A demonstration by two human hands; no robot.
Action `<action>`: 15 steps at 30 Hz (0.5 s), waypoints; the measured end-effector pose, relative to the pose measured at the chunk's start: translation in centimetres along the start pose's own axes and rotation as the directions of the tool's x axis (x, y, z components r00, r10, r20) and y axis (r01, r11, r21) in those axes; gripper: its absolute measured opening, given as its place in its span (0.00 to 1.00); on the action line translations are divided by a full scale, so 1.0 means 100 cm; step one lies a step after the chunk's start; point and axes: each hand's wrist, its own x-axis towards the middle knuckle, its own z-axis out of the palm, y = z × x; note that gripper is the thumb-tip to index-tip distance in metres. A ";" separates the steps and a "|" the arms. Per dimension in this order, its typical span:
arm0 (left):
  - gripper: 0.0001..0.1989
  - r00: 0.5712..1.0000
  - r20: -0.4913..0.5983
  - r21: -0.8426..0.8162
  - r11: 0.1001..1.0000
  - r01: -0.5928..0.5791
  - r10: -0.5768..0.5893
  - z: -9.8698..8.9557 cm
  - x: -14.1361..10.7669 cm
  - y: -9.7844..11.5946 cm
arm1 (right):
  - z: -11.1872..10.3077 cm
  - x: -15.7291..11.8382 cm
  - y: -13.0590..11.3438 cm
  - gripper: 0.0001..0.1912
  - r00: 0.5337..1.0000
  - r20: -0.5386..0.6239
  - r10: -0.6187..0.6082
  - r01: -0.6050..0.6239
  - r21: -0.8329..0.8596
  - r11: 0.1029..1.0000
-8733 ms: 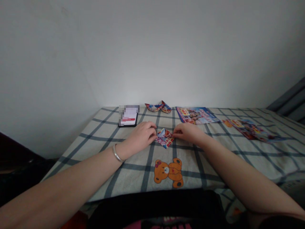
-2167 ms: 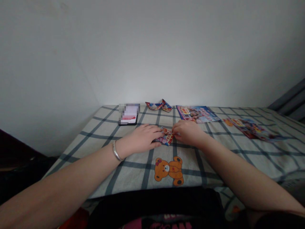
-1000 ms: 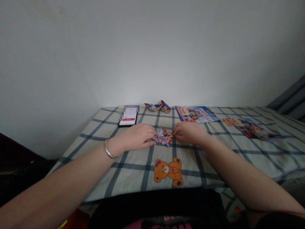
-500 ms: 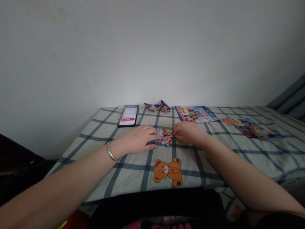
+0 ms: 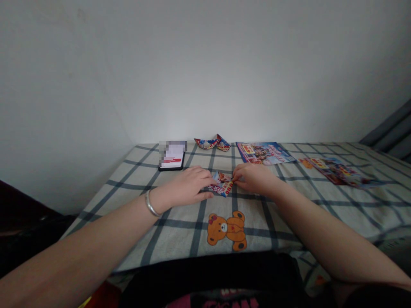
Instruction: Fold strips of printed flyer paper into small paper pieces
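A small piece of folded printed paper (image 5: 222, 188), with red, white, blue and yellow print, lies on the checked cloth between my hands. My left hand (image 5: 192, 187), a silver bangle at its wrist, holds the paper down at its left edge with the fingertips, the thumb lying apart on the cloth side. At the right corner, my right hand (image 5: 255, 177) pinches the paper between thumb and fingers. Its fingertips are partly hidden from view.
Two folded paper pieces (image 5: 212, 143) stand by the wall. A phone (image 5: 172, 157) lies left of them with its screen lit. To the right lie a printed leaflet (image 5: 265, 153) and another leaflet (image 5: 342, 172). A bear print (image 5: 226, 231) decorates the tablecloth (image 5: 180, 239) near the front edge.
My left fingers have drawn back slightly, and more of the folded paper's print shows. The right hand keeps its pinch at the corner with hardly any movement.
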 end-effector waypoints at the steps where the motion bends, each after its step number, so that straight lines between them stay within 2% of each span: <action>1: 0.17 1.000 0.001 0.000 1.000 -0.001 0.001 0.000 0.000 0.000 | 0.000 0.000 0.000 0.11 1.000 -0.002 0.000 0.000 -0.004 1.000; 7: 0.20 1.000 -0.020 0.015 1.000 -0.019 0.019 0.005 -0.001 0.000 | 0.000 0.000 -0.001 0.11 1.000 -0.016 0.003 -0.003 -0.011 1.000; 15: 0.19 1.000 -0.014 0.107 0.994 0.003 -0.002 0.009 0.002 0.003 | 0.000 0.000 -0.002 0.11 1.000 -0.017 0.010 -0.010 -0.024 1.000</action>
